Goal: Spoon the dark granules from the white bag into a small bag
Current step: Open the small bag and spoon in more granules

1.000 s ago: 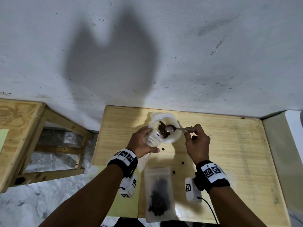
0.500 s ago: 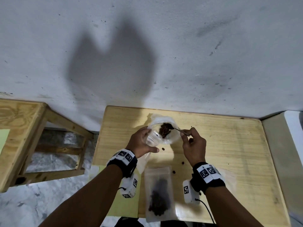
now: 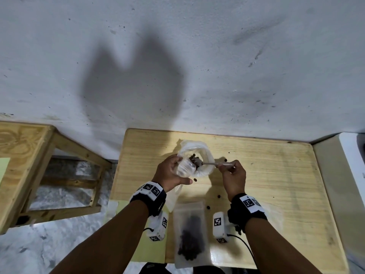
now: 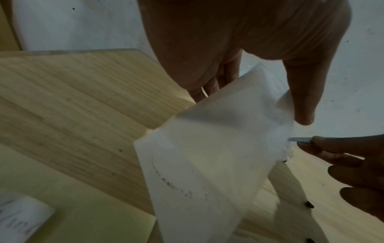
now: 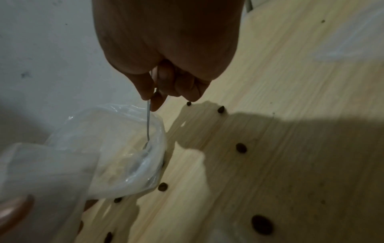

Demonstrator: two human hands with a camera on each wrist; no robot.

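- Left hand [image 3: 171, 174] fingers curl round small bag [image 3: 184, 168]; right hand [image 3: 233, 176] pinches spoon [image 3: 209, 163]
- Spoon tips over white bag [image 3: 203, 155]; granules may miss narrow mouth and scatter on table [image 3: 266, 175]

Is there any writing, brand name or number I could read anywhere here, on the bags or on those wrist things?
No readable words or numbers anywhere.
Left wristband and right wristband: black-and-white square code patterns, no letters.
White camera units under the wrists: the same kind of square patterns.
White slip at the table corner, left wrist view: dark marks, too blurred to read.
Small bag held by the left hand: a faint dotted line, no legible text.
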